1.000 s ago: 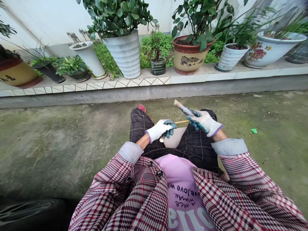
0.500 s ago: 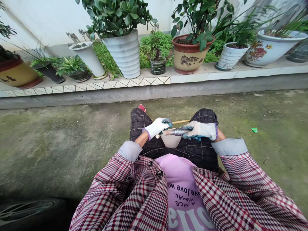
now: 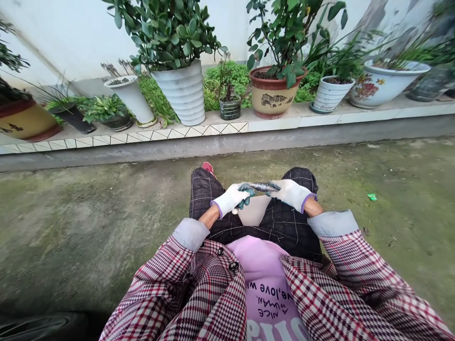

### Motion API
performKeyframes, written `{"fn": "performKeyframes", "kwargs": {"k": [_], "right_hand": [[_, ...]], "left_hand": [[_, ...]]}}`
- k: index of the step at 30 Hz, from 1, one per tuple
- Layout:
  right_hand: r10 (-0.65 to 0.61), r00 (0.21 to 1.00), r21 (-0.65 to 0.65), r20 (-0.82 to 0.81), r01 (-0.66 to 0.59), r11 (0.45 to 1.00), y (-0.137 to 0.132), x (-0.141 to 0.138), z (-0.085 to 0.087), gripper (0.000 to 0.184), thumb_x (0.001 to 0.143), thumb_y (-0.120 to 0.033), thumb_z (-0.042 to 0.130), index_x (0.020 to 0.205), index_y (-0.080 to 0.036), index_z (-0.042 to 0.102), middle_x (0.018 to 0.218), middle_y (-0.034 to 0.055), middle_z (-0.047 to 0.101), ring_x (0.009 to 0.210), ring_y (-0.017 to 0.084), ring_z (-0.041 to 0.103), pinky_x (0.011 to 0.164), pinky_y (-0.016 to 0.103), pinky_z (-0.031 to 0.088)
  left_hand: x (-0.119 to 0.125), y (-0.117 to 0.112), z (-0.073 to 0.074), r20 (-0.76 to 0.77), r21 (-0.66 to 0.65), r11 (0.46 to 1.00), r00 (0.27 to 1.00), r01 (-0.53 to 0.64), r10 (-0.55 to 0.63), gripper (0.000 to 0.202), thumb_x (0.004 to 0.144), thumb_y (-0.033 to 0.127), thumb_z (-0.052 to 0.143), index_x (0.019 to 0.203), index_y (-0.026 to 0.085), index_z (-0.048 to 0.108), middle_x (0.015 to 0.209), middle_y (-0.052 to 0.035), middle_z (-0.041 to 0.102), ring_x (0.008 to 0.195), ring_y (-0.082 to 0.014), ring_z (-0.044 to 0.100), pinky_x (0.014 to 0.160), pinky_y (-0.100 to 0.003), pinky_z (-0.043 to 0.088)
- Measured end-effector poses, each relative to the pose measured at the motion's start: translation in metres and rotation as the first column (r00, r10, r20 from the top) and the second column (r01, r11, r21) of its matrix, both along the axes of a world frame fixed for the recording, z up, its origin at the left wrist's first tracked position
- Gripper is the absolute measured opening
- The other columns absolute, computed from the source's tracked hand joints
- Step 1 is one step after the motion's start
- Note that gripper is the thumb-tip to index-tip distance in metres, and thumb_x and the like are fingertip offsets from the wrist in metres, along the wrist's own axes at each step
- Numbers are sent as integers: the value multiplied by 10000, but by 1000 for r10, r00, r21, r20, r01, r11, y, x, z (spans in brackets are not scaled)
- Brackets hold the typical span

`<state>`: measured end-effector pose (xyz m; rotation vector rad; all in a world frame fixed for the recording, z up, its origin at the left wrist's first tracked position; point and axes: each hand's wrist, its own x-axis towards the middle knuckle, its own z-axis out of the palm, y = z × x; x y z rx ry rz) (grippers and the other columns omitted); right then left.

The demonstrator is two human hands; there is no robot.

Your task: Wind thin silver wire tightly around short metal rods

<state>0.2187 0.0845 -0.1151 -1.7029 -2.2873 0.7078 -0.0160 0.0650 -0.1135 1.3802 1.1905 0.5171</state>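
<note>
Both hands wear white work gloves with blue-green coated fingers and purple cuffs, held close together above my lap. Between them is a short rod wound with shiny silver-grey wire or tape (image 3: 262, 186), lying nearly level. My right hand (image 3: 289, 192) is closed around its right end. The fingers of my left hand (image 3: 234, 198) are curled shut at the left end, which they hide. A small pale round end (image 3: 234, 211) shows just under the left hand; what it belongs to is hidden. Below the rod, a pale flat surface (image 3: 254, 211) shows between my knees.
Potted plants line a tiled ledge (image 3: 170, 135) ahead, among them a tall white ribbed pot (image 3: 181, 94) and a brown-rimmed pot (image 3: 275, 97). A green scrap (image 3: 371, 197) lies on the mossy concrete to the right. A dark tyre (image 3: 42, 327) is at the lower left.
The wrapped rod has moved up and away from my body, its left end now within my left fingers. The thin yellowish stick behind the hands no longer shows. My view has tilted slightly.
</note>
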Motion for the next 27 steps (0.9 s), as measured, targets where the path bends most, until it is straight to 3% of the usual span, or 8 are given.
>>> {"fn": "performKeyframes", "kwargs": {"k": [3, 9, 15, 21, 24, 27], "right_hand": [[-30, 999, 30, -11, 30, 999, 4, 5, 2, 214, 798, -322, 625, 940, -177, 695, 851, 44, 721, 729, 172, 621, 650, 244, 417], [-56, 985, 23, -162, 60, 998, 10, 13, -7, 274, 794, -417, 624, 898, -172, 688, 812, 33, 701, 727, 173, 598, 648, 256, 420], [-168, 881, -204, -442, 83, 975, -2, 3, 6, 317, 769, -461, 654, 842, -153, 632, 623, -25, 558, 483, 91, 451, 444, 226, 347], [-189, 790, -424, -583, -97, 901, -12, -1, 18, 363, 723, -477, 718, 823, -147, 603, 628, -7, 586, 409, 73, 457, 363, 210, 366], [-166, 814, -496, -556, -165, 853, -13, 0, 19, 377, 670, -437, 749, 869, -142, 624, 616, -6, 604, 393, 76, 468, 354, 208, 386], [-16, 859, -489, -513, -277, 827, -14, 1, 20, 323, 680, -409, 730, 829, -140, 633, 622, -4, 620, 396, 65, 464, 357, 193, 366]], "left_hand": [[2, -2, 4, 43, -36, 999, 999, -18, 20, 179, 829, 275, 579, 945, 152, 637, 640, 13, 601, 376, -48, 462, 315, -132, 306], [4, -6, 5, 48, -7, 999, 998, 47, -47, 191, 822, 307, 596, 939, 164, 643, 603, 39, 577, 356, -31, 414, 324, -129, 291], [0, -5, 3, 102, 28, 998, 993, 53, -56, 178, 815, 278, 575, 921, 160, 656, 609, 31, 579, 371, -45, 450, 324, -140, 315], [-2, 3, -1, 100, -27, 1000, 995, 7, -4, 179, 780, 243, 598, 916, 149, 665, 631, 7, 606, 420, -65, 519, 316, -130, 291], [-5, 5, 1, 66, -52, 999, 998, -13, 17, 152, 745, 233, 639, 852, 127, 660, 575, 12, 573, 425, -69, 516, 333, -128, 317], [-10, 5, 5, 72, -15, 998, 996, 63, -62, 162, 701, 251, 698, 781, 121, 643, 564, 19, 550, 430, -63, 499, 359, -131, 358]]}}
